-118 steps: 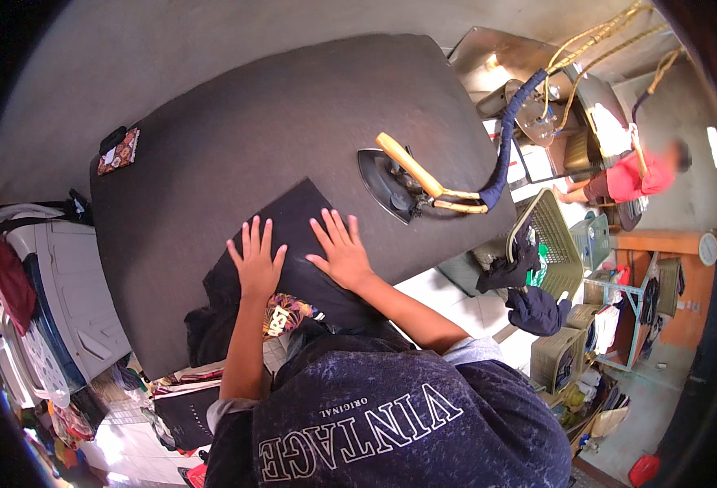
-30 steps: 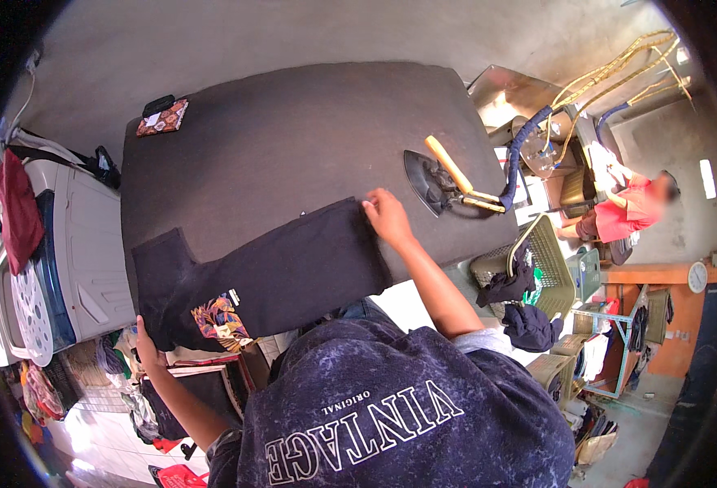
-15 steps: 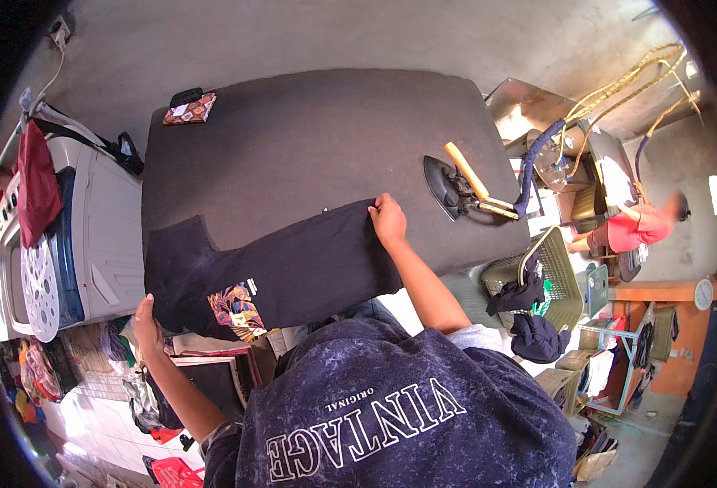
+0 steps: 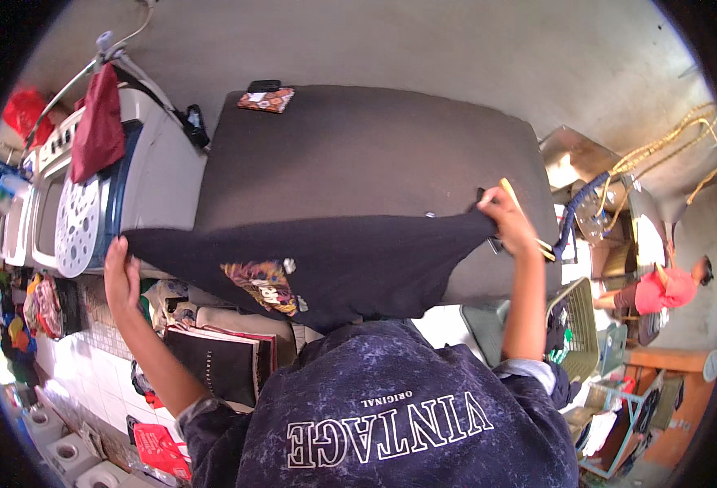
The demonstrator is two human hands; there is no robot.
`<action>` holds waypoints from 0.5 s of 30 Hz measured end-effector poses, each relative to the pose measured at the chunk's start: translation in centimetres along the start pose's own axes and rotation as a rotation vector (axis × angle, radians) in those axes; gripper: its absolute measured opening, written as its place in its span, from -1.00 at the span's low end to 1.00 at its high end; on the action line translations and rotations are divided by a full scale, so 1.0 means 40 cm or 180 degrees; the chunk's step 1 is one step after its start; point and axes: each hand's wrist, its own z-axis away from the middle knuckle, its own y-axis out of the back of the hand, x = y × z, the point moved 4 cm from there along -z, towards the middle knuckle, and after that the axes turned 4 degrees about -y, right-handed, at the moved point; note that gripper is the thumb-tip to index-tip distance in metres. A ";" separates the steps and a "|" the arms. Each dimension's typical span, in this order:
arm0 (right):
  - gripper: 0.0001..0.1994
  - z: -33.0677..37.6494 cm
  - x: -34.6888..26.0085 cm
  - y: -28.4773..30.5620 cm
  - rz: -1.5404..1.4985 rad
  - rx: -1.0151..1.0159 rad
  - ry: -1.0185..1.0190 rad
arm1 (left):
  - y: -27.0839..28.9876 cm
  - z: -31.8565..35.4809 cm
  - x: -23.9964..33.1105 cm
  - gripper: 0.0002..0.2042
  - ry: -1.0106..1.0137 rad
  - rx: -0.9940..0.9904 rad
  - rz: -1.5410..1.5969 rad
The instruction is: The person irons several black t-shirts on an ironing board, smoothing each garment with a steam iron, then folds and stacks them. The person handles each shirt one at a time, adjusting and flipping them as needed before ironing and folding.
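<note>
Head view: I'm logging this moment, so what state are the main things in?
Black garment: stretched between both hands, colourful print showing.
Left hand: closed on the garment's left end.
Right hand: closed on its right end.
Iron: mostly hidden; hot or cold cannot be told.
Padded table: partly hidden by the garment.
Maroon cloth: hanging.
Green basket: open-topped, holding clothes.

black garment (image 4: 366, 268), colourful print (image 4: 265, 285): held stretched sideways between my left hand (image 4: 122, 281) and right hand (image 4: 511, 218), across near edge of counter (image 4: 358, 154).
</note>
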 end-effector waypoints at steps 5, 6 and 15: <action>-0.48 0.062 -0.263 0.067 -0.0300 -0.0638 0.0477 | -0.185 -0.067 0.274 -0.62 -0.0611 -0.0843 -0.0217; -0.41 0.054 -0.297 0.097 -0.0193 -0.0763 0.0555 | -0.220 -0.076 0.332 -0.65 -0.0851 -0.1069 -0.0092; -0.56 0.061 -0.539 0.290 -0.1159 0.0774 0.2400 | -0.324 -0.176 0.565 -0.72 -0.1354 -0.1797 0.0028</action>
